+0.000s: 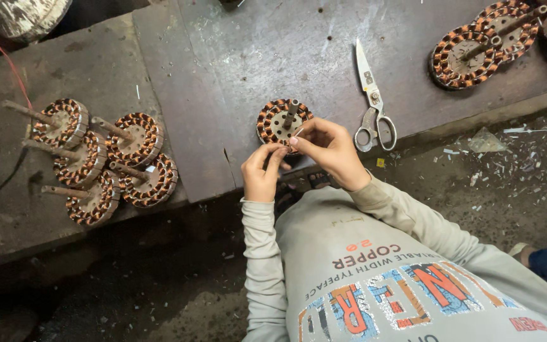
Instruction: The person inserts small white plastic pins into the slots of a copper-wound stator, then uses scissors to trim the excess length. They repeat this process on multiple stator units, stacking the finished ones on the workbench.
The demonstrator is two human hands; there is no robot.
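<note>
Pale long sleeves and a printed sweatshirt front (pixel 375 278) fill the foreground as a worker bends over a worn metal counter (pixel 235 57) in a winding shop. Both hands meet at the near rim of a copper-wound stator (pixel 282 120), which stands on the counter close to its front edge with its short shaft pointing up. The left hand (pixel 262 172) has thumb and forefinger pressed together just below the stator, apparently pinching a fine lead too thin to make out clearly. The right hand (pixel 330 149) curls over the winding's edge, its fingertips closed on a pale wire end or sleeve at the coil. Judging by the grip, the step in hand is dressing or joining the winding's lead wires; the next move would call for steady tension on the wire and a firm hold so the stator does not shift. A pair of scissors (pixel 373 101) lies open-handled just right of the hands, within reach. Five finished-looking stators (pixel 106 161) sit clustered at the left on a lower slab, more stators (pixel 482 44) rest at the far right, and wire scraps litter the floor (pixel 508 158).
</note>
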